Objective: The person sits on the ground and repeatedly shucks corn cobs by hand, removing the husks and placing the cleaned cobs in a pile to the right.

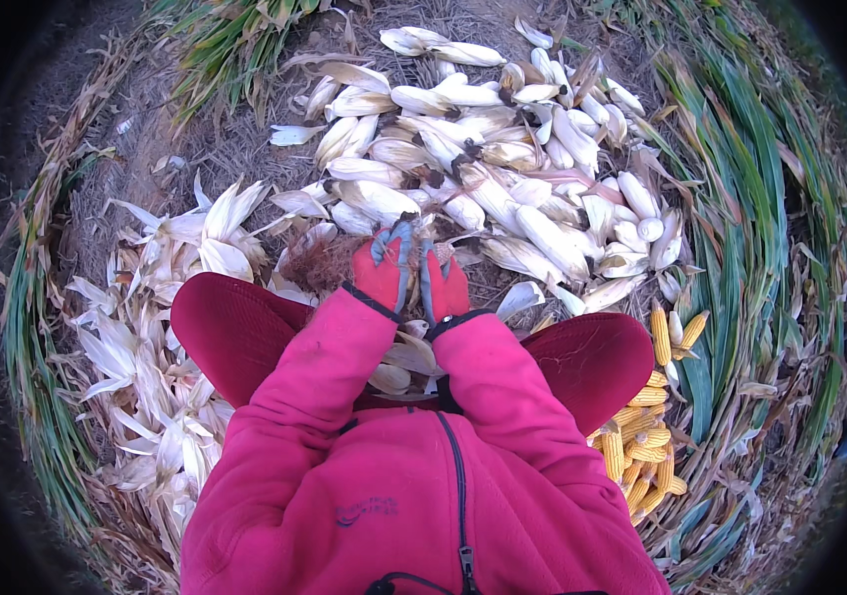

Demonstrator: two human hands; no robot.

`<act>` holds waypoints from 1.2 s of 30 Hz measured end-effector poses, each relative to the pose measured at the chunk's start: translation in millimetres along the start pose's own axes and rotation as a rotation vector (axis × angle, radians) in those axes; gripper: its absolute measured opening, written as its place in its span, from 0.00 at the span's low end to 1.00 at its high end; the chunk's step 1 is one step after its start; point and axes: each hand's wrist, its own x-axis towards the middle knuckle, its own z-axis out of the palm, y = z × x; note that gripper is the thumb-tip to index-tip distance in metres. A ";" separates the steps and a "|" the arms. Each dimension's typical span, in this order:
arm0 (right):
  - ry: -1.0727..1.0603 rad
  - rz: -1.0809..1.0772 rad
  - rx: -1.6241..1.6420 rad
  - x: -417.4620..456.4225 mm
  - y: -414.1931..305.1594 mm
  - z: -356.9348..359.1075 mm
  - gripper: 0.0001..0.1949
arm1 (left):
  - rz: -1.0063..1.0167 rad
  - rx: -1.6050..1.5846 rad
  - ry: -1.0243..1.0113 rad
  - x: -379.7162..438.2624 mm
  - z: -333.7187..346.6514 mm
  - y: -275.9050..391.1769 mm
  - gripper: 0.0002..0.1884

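Note:
My left hand, in a red and grey glove, is curled in front of my crossed legs. Close beside it, my right hand wears a matching glove. Both hands close around an ear of corn, mostly hidden by the gloves; a small pale, rough piece shows at my right fingers. Reddish-brown corn silk lies against the left hand's outer side. Just beyond my fingertips spreads a heap of corn ears in pale husks, many with dark tips.
Stripped husks pile up at my left. Bare yellow corn cobs lie beside my right knee. Cut corn stalks with green leaves line the right side, and another leafy bundle lies at the far left. Loose husks sit between my legs.

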 end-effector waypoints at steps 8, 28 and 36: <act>0.047 0.071 0.138 -11.3 -44.3 -12.3 0.31 | 0.173 0.057 -0.023 10.1 -5.1 3.0 0.13; 0.255 0.347 0.980 28.9 -56.1 -60.5 0.33 | 0.005 -0.442 0.380 113.0 -154.9 11.6 0.17; 0.481 -0.013 0.996 49.7 -1.3 -92.2 0.41 | 0.135 -0.269 0.456 100.8 -189.5 44.1 0.18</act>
